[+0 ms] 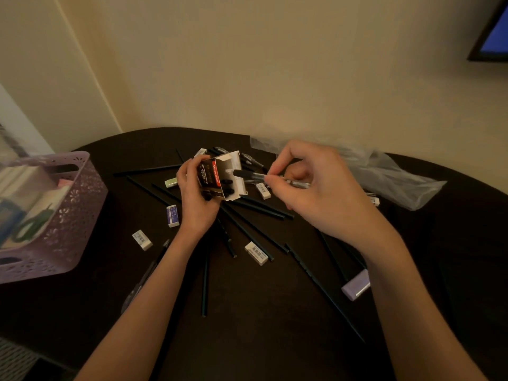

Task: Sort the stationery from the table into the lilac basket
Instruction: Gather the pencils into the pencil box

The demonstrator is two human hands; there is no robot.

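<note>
Two hands work above the middle of the dark desk: the left hand has its fingers curled round a small open cardboard box, red and black on its printed face, holding it tilted with the open end toward the right. Dark pen ends show inside the box. The right hand pinches a grey-barrelled pen between thumb and fingers, the pen's dark end lying at the box's mouth. Beneath and around both hands, black pencils lie scattered and crossed over the desk, with several white erasers among them, one near the left forearm and another between the forearms. A lilac eraser lies just beside the right forearm. At the desk's left edge sits the lilac basket, perforated, with blurred items already inside. A crumpled clear plastic bag lies beyond the right hand, near the wall.
</note>
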